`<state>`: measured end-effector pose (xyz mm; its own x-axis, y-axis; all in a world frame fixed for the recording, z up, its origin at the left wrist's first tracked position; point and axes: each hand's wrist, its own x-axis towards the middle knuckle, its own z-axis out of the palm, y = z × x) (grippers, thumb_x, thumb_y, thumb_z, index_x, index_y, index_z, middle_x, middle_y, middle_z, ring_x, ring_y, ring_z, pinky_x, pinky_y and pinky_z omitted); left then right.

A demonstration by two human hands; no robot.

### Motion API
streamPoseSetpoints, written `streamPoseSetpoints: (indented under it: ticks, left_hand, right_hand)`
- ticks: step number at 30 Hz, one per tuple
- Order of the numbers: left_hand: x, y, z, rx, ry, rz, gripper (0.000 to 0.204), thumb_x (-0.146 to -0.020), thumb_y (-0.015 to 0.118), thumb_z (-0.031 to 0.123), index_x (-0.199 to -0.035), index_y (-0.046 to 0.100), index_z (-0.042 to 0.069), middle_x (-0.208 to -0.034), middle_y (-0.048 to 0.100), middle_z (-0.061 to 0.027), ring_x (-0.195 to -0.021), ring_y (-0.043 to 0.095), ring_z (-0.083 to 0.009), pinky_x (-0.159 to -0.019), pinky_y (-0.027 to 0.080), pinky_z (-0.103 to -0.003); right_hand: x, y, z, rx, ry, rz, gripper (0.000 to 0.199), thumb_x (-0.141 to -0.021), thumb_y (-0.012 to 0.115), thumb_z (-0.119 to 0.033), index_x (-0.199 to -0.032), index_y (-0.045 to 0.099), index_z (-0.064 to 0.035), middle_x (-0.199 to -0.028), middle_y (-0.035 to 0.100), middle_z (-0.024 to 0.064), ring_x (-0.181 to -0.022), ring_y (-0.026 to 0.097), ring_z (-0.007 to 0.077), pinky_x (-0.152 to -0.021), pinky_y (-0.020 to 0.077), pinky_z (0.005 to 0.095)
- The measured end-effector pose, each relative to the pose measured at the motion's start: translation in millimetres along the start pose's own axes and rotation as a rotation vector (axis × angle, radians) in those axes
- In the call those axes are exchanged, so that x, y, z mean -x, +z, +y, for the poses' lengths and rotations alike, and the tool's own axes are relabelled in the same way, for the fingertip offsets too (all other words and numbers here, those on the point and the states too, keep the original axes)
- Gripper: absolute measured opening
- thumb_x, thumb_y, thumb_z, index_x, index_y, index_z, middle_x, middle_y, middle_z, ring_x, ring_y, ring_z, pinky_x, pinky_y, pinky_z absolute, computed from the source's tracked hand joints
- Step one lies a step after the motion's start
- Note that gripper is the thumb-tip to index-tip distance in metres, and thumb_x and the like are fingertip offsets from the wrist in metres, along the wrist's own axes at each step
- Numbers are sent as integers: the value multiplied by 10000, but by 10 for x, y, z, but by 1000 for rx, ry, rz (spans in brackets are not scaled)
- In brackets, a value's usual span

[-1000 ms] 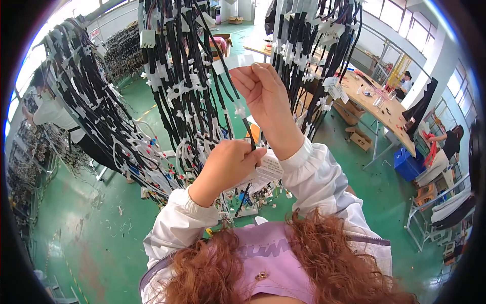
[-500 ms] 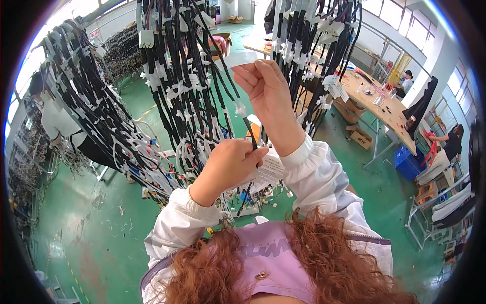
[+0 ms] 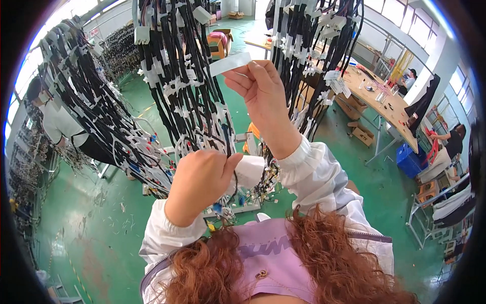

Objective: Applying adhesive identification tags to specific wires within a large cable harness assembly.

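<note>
right hand (image 3: 266, 96) is raised in front of the hanging wire harness bundles (image 3: 187, 86), thumb and fingers pinched shut on one end of a white label strip (image 3: 230, 64). the strip sticks out to the left of the fingertips, flat and nearly level, free end unsupported.

left hand (image 3: 200, 182) sits lower, closed in a loose fist, thumb against forefinger on a thin black wire (image 3: 234, 178) that drops past the thumb. can't tell how much of the wire is inside the fist.

handling, my read: the label is light and thin, stiff enough to hold its own shape over that short length, but it will crease or curl if squeezed mid-span. best held at the very end, as it is now, leaving the rest free. the wire is slack and soft and looks thin enough to slip through a loose pinch, so grip it close to the working point.

surroundings: more black harness bundles with white connectors on racks (image 3: 96, 116) at left, green floor (image 3: 76, 238) below, a long wooden workbench (image 3: 377, 96) at right with other people near its far end.
</note>
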<state>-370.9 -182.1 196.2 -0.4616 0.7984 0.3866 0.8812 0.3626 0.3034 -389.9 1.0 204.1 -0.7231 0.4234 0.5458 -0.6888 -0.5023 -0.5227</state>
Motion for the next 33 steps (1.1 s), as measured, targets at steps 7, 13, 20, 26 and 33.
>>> streamPoseSetpoints:
  ticks: [7,13,20,26,33]
  left_hand:
    - [307,-347,24,-158,-54,43,389,-816,584,260,-519,527,15,-532,488,-104,-464,495,-299,-444,392,-377]
    - [382,-495,2,-48,61,-67,408,-815,592,272,-509,496,20,-530,486,-99,-454,492,-296,-425,391,-368]
    - [175,-66,25,-37,-11,-11,417,-837,554,289,-535,508,4,-542,490,-147,-519,509,-337,-477,392,-405]
    - [54,83,-13,-61,-15,-7,436,-858,518,297,-544,533,-4,-555,512,-155,-539,524,-346,-492,404,-419]
    - [14,131,-21,-71,2,-4,437,-861,514,290,-536,527,-1,-553,514,-157,-547,532,-341,-497,410,-415]
  right_hand:
    - [78,91,-79,78,-63,38,91,-923,410,-100,-902,462,-29,-874,622,165,-872,641,289,-761,551,356]
    - [164,316,41,102,2,35,91,-932,377,-93,-907,435,-27,-870,621,158,-850,645,300,-733,559,369]
    - [126,343,367,187,-31,87,106,-928,423,-135,-929,387,-35,-874,613,155,-800,645,245,-748,536,359]
    - [222,364,270,155,-85,83,67,-937,391,-104,-932,392,-38,-885,617,166,-825,647,263,-777,525,384]
    - [208,305,282,130,-113,102,70,-937,389,-106,-921,404,-40,-885,622,168,-840,648,265,-807,521,394]
